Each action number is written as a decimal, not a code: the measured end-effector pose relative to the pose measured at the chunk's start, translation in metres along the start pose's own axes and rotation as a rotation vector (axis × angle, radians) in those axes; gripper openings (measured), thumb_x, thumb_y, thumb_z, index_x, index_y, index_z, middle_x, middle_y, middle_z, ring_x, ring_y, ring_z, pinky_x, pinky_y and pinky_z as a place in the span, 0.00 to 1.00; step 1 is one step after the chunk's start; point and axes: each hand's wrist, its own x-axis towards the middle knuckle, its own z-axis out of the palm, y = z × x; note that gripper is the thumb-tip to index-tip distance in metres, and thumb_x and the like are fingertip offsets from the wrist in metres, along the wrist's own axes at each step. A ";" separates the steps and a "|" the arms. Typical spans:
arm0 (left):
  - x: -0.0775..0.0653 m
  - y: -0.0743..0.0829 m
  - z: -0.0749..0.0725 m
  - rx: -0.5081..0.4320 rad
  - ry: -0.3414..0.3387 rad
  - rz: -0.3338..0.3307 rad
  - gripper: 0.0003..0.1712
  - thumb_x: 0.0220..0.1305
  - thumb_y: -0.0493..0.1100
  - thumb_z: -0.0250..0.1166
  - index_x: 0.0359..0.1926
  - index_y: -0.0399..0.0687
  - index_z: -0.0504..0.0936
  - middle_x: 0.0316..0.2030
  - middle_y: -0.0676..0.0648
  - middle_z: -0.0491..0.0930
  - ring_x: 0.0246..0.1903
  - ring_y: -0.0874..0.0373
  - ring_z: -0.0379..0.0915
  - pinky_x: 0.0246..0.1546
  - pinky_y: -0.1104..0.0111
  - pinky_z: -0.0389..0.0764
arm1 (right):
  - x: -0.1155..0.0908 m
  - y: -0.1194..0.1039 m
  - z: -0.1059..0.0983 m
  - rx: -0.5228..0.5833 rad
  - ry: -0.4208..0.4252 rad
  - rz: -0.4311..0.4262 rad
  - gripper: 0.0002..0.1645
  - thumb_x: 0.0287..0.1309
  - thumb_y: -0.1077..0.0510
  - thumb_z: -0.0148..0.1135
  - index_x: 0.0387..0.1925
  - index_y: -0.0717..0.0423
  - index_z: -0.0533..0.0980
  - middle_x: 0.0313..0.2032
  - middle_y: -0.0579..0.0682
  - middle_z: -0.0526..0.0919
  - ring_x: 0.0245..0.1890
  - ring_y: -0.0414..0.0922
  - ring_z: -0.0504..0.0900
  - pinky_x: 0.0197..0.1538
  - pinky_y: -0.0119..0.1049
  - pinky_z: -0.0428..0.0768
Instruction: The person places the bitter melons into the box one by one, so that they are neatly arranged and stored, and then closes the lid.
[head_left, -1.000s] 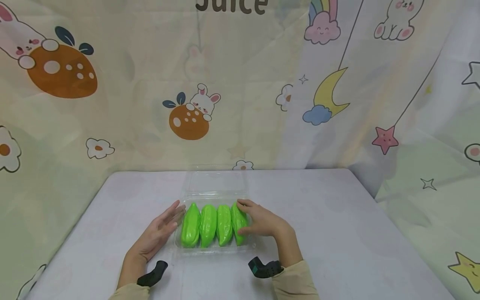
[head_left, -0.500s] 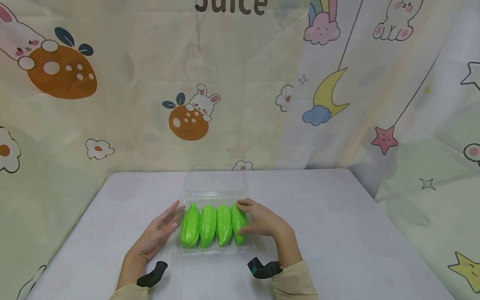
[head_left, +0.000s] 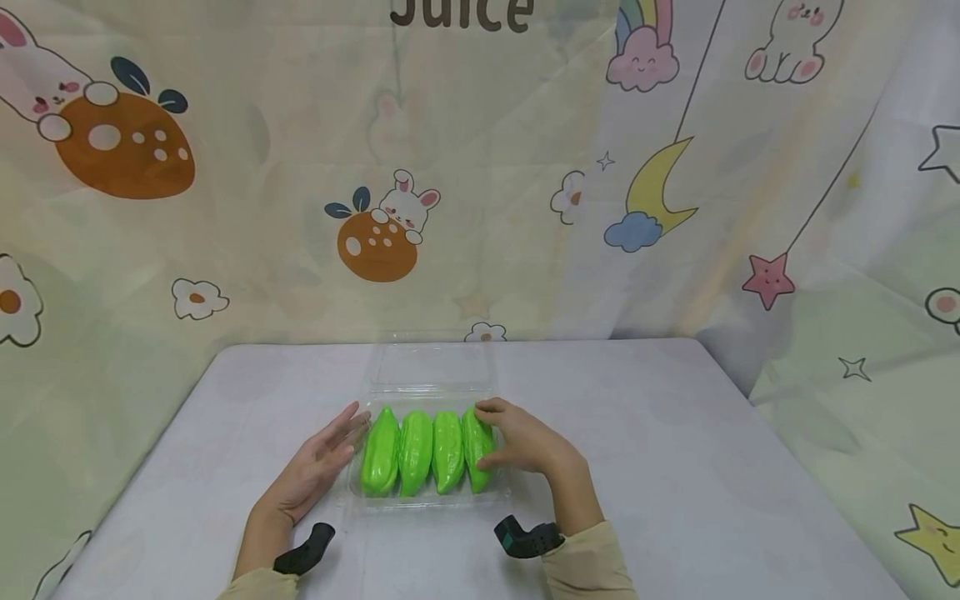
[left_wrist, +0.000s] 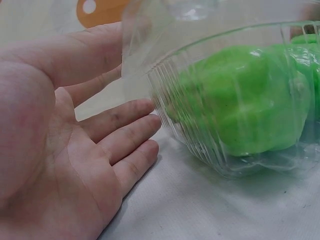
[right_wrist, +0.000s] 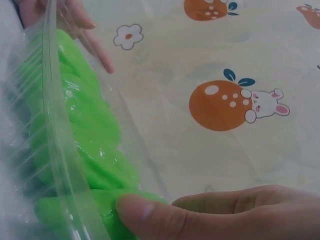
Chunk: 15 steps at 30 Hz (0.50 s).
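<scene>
Several bright green, glossy, elongated toy vegetables with lengthwise ridges lie side by side in a clear plastic clamshell box (head_left: 429, 502); their exact kind is unclear. My left hand (head_left: 313, 467) is beside the box's left wall, fingers straight. In the left wrist view, its fingertips touch or nearly touch the ribbed wall near the leftmost green vegetable (left_wrist: 245, 100). At the right side, my right hand (head_left: 528, 439) holds the rightmost green vegetable (head_left: 474, 437) between thumb and fingers. The right wrist view shows the thumb (right_wrist: 145, 212) on its surface; the fingers' far contact is partly hidden.
The box's clear lid (head_left: 431, 367) stands open at the back. A white table (head_left: 637, 467) carries the box, and a printed cloth backdrop (head_left: 480, 208) hangs right behind the table. Black wrist cameras sit on both wrists near the cream sleeves (head_left: 588, 562).
</scene>
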 end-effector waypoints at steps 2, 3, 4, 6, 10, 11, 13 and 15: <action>0.002 -0.001 0.002 0.002 -0.005 -0.004 0.39 0.68 0.36 0.53 0.75 0.55 0.46 0.74 0.44 0.50 0.74 0.46 0.39 0.68 0.39 0.33 | -0.003 0.002 0.001 -0.003 0.000 0.008 0.47 0.46 0.49 0.74 0.67 0.58 0.65 0.69 0.50 0.63 0.70 0.51 0.61 0.69 0.46 0.64; 0.003 -0.001 0.003 0.003 -0.007 -0.003 0.39 0.68 0.36 0.53 0.75 0.55 0.46 0.74 0.44 0.50 0.74 0.46 0.40 0.68 0.39 0.33 | -0.004 0.003 0.001 -0.005 0.001 0.012 0.47 0.46 0.49 0.74 0.67 0.58 0.65 0.69 0.50 0.63 0.70 0.51 0.61 0.69 0.46 0.65; 0.004 -0.002 0.004 0.004 -0.009 -0.004 0.39 0.69 0.36 0.53 0.75 0.55 0.47 0.74 0.44 0.50 0.74 0.46 0.40 0.69 0.39 0.33 | -0.005 0.004 0.001 -0.010 0.002 0.014 0.48 0.46 0.49 0.74 0.67 0.58 0.64 0.69 0.50 0.63 0.70 0.51 0.62 0.69 0.46 0.65; 0.005 -0.003 0.005 0.010 -0.017 -0.003 0.39 0.69 0.36 0.53 0.75 0.55 0.46 0.74 0.44 0.50 0.74 0.46 0.39 0.68 0.39 0.33 | -0.007 0.005 0.001 -0.012 0.002 0.021 0.48 0.46 0.50 0.74 0.67 0.58 0.64 0.69 0.50 0.63 0.70 0.51 0.62 0.69 0.46 0.65; 0.008 -0.006 0.004 0.033 -0.021 -0.004 0.39 0.69 0.37 0.53 0.75 0.56 0.46 0.74 0.44 0.49 0.74 0.44 0.39 0.68 0.37 0.32 | -0.009 0.005 0.000 -0.040 0.012 0.023 0.48 0.47 0.50 0.74 0.67 0.57 0.64 0.68 0.48 0.63 0.69 0.49 0.62 0.69 0.46 0.64; 0.008 -0.006 0.003 0.041 -0.015 -0.006 0.39 0.69 0.38 0.53 0.75 0.57 0.46 0.74 0.44 0.49 0.74 0.44 0.39 0.67 0.36 0.32 | -0.008 0.004 0.000 -0.054 0.015 0.019 0.47 0.46 0.50 0.74 0.67 0.56 0.64 0.68 0.48 0.64 0.69 0.49 0.63 0.70 0.47 0.63; 0.007 -0.007 0.001 0.050 0.004 -0.013 0.39 0.69 0.39 0.54 0.75 0.58 0.47 0.74 0.43 0.49 0.74 0.43 0.40 0.67 0.35 0.33 | -0.005 0.003 0.001 -0.086 0.019 0.007 0.47 0.46 0.49 0.74 0.67 0.55 0.65 0.67 0.48 0.65 0.68 0.48 0.64 0.71 0.50 0.59; 0.006 -0.007 0.000 0.051 0.016 -0.015 0.39 0.69 0.39 0.54 0.75 0.58 0.47 0.74 0.43 0.49 0.74 0.43 0.39 0.66 0.35 0.33 | -0.003 0.001 0.001 -0.120 0.019 0.001 0.46 0.45 0.49 0.74 0.66 0.54 0.66 0.66 0.48 0.66 0.68 0.48 0.65 0.72 0.52 0.56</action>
